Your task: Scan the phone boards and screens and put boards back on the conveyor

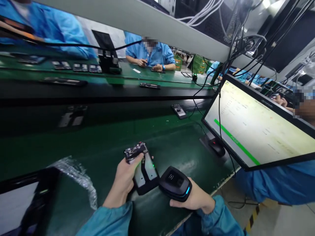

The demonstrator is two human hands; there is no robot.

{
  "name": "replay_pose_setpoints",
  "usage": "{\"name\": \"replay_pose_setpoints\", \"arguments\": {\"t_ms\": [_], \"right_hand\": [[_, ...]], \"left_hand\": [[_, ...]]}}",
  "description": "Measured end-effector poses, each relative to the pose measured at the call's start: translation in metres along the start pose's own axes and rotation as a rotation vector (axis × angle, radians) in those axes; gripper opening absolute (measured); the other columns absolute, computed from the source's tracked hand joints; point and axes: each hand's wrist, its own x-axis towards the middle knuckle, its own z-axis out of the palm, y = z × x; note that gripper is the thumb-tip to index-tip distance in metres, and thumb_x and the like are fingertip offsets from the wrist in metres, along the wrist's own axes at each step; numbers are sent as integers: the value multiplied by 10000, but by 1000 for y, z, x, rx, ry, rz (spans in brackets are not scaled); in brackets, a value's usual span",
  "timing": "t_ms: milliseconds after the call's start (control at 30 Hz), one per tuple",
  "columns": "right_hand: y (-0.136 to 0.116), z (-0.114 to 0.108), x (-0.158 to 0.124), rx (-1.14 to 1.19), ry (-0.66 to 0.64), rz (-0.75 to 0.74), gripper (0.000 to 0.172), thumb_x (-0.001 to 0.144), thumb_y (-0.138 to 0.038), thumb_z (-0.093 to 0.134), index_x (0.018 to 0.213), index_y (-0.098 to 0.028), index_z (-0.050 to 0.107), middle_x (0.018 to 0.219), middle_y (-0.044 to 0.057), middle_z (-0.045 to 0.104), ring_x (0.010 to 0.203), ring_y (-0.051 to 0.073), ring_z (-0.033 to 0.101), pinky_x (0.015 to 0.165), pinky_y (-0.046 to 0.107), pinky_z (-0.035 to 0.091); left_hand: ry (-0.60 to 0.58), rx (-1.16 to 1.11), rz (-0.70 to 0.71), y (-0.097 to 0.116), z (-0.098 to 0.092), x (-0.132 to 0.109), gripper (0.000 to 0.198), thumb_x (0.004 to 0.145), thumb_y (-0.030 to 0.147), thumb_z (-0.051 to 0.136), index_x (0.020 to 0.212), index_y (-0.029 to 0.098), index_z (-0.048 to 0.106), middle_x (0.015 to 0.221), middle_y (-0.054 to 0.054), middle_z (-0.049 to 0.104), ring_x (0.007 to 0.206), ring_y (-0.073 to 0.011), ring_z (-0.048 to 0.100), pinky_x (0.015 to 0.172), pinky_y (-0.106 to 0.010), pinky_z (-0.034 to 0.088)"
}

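My left hand [124,182] is closed round an opened phone body [142,167] with its circuit boards showing, held just above the green bench [105,144]. A small green light spot lies on the phone. My right hand [194,200] grips a black handheld barcode scanner [176,183], whose head points at the phone from the right and almost touches it. Both my sleeves are blue.
A tilted monitor [258,127] with a green bar stands at the right, a black mouse [216,147] under it. Another phone body [179,111] lies farther back by the dark conveyor [98,95]. Crumpled plastic wrap [76,173] lies at the left. Co-workers in blue sit opposite and at my right. Cables hang overhead.
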Motion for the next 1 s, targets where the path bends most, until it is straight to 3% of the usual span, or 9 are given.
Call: {"name": "replay_pose_setpoints", "arguments": {"t_ms": [133, 233, 300, 533, 700, 867, 1000], "right_hand": [[-24, 12, -2, -106, -41, 15, 244, 647, -235, 800, 823, -214, 632, 742, -33, 651, 670, 166, 570, 654, 282, 500], [-28, 23, 6, -179, -31, 14, 263, 669, -189, 781, 899, -199, 653, 774, -35, 659, 685, 156, 563, 657, 263, 480], [-24, 28, 14, -202, -35, 12, 242, 680, -148, 750, 899, -182, 654, 769, -30, 656, 688, 147, 557, 658, 253, 468], [-19, 27, 25, -251, -60, 72, 156, 709, -165, 744, 805, -166, 622, 700, -26, 626, 631, 132, 529, 607, 246, 454], [-33, 31, 28, -278, -42, -8, 226, 689, -107, 720, 887, -179, 637, 800, 6, 691, 718, 171, 619, 665, 264, 516], [-52, 48, 47, -261, -98, -128, 265, 678, -50, 670, 898, -194, 642, 823, 7, 711, 716, 169, 637, 652, 253, 517], [-58, 58, 59, -248, -114, -114, 234, 688, -65, 674, 885, -187, 642, 815, 9, 705, 704, 166, 636, 646, 257, 517]], "left_hand": [[176, 216, 260, -2, 9, -7, 437, 660, 445, 826, 948, 139, 704, 878, -49, 711, 752, -170, 642, 650, -248, 498], [141, 314, 476, 4, 14, -18, 342, 784, 465, 721, 868, 140, 655, 789, -21, 661, 710, -145, 589, 628, -234, 446], [140, 324, 542, 8, 17, -22, 327, 827, 472, 675, 811, 153, 602, 721, 6, 605, 661, -127, 544, 608, -228, 422], [136, 310, 621, 13, 19, -24, 386, 880, 526, 628, 763, 173, 522, 692, 19, 549, 654, -119, 508, 614, -221, 406], [129, 261, 678, 13, 17, -30, 436, 1020, 531, 328, 863, 186, 542, 781, -9, 562, 737, -139, 527, 681, -237, 420], [150, 255, 592, 12, 18, -32, 413, 1005, 541, 375, 839, 202, 540, 738, -8, 568, 687, -145, 526, 635, -252, 398], [164, 206, 544, 11, 18, -29, 395, 995, 537, 399, 843, 209, 559, 738, -6, 580, 688, -150, 535, 629, -255, 400]]}}
